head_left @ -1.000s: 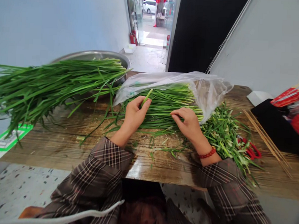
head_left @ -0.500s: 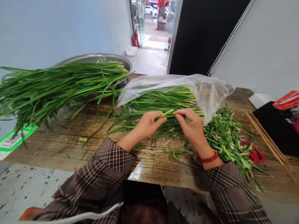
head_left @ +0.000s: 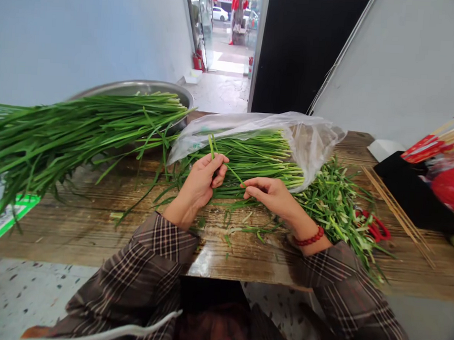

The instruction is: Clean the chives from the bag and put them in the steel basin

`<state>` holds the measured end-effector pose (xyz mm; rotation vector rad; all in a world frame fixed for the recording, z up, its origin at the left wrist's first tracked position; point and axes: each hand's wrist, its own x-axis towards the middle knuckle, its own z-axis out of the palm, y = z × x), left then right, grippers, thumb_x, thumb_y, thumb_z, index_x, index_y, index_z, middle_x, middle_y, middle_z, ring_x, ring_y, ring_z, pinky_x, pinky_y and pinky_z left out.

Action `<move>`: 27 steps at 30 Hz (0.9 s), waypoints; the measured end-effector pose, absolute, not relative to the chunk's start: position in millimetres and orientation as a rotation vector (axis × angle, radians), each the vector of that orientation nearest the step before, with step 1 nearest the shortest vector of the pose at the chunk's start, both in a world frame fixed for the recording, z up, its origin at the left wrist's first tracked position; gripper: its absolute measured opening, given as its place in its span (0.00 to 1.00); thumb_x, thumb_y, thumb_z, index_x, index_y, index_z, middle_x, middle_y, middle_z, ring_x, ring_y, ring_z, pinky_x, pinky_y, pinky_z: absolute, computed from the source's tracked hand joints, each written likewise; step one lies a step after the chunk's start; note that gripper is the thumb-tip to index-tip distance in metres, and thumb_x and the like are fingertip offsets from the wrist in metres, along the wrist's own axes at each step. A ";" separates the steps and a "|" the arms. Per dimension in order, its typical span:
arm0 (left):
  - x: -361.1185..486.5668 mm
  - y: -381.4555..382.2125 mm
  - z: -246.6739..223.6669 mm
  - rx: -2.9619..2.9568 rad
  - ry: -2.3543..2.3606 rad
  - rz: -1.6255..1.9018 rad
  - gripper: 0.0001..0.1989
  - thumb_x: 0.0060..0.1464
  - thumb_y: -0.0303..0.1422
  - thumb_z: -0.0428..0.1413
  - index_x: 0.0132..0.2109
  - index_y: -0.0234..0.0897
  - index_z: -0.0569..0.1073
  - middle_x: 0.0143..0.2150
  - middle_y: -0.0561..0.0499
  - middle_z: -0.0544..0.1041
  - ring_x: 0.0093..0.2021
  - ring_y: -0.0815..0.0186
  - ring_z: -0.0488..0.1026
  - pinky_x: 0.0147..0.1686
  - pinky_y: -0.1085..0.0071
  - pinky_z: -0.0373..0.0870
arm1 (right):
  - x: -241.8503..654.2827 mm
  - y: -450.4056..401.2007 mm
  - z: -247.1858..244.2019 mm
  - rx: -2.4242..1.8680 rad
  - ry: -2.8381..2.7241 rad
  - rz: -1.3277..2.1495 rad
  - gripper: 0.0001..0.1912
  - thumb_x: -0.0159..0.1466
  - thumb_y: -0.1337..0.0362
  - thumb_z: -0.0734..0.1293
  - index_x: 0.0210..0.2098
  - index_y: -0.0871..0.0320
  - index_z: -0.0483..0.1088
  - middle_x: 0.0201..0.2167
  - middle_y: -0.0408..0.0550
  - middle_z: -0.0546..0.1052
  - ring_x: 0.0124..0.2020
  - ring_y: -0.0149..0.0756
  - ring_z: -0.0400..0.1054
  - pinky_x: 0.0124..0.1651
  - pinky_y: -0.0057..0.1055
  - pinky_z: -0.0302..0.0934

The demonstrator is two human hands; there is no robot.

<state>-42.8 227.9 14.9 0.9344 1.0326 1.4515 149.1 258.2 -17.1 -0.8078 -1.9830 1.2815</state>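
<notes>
Garlic chive stalks [head_left: 211,146] stick up from my left hand [head_left: 200,185], whose fingers are curled closed around them. My right hand [head_left: 270,194], with a red bead bracelet at the wrist, pinches the end of a thin green chive leaf [head_left: 234,175] that stretches across from my left hand. Behind both hands, a thick bundle of chives [head_left: 256,152] lies partly inside a clear plastic bag [head_left: 316,136]. A heap of chive scraps [head_left: 334,198] spreads to the right of my right wrist.
A large bunch of chives [head_left: 100,120] lies across a metal basin [head_left: 127,87] on the left. Red-handled scissors [head_left: 376,229] sit beside the scraps. Wooden sticks [head_left: 399,217] and a black box [head_left: 408,189] are further right on the wooden table [head_left: 86,233].
My left hand has moved left and turned so the stalks point up. My right hand has come down and slightly left, drawing a leaf aside. The camera view has shifted slightly right.
</notes>
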 end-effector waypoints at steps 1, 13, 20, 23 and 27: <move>-42.6 228.0 15.3 0.934 1.040 1.459 0.13 0.51 0.39 0.61 0.35 0.34 0.69 0.21 0.59 0.63 0.15 0.79 0.52 0.15 0.80 0.45 | 149.2 258.8 -17.8 -0.806 -1.984 1.266 0.14 0.62 0.59 0.65 0.41 0.60 0.76 0.27 0.44 0.80 0.23 0.28 0.65 0.28 0.27 0.58; -44.3 231.0 14.8 1.161 1.274 1.622 0.08 0.55 0.35 0.56 0.32 0.36 0.72 0.25 0.55 0.66 0.23 0.75 0.61 0.20 0.79 0.57 | 150.8 254.6 -10.3 -0.416 -2.483 0.854 0.09 0.65 0.61 0.66 0.42 0.53 0.77 0.33 0.44 0.80 0.35 0.34 0.72 0.44 0.32 0.64; -36.9 227.2 15.2 1.268 1.190 1.463 0.10 0.55 0.38 0.56 0.37 0.35 0.72 0.29 0.54 0.70 0.23 0.73 0.66 0.23 0.75 0.62 | 162.8 278.0 -18.4 -0.735 -2.157 0.546 0.09 0.66 0.63 0.64 0.38 0.53 0.77 0.45 0.49 0.80 0.49 0.38 0.72 0.55 0.39 0.62; -36.2 226.6 13.5 1.279 1.216 1.431 0.10 0.54 0.37 0.58 0.39 0.36 0.72 0.23 0.58 0.61 0.18 0.76 0.55 0.17 0.77 0.50 | 176.7 298.4 -29.5 -0.938 -2.037 0.309 0.13 0.67 0.66 0.60 0.46 0.54 0.75 0.47 0.50 0.79 0.51 0.40 0.70 0.57 0.42 0.60; -38.0 226.9 9.5 1.347 1.314 1.393 0.11 0.54 0.38 0.58 0.40 0.35 0.74 0.20 0.60 0.55 0.18 0.75 0.50 0.17 0.76 0.44 | 193.1 314.6 -37.6 -1.132 -2.059 0.123 0.15 0.67 0.67 0.60 0.49 0.55 0.74 0.50 0.52 0.77 0.53 0.45 0.66 0.56 0.46 0.58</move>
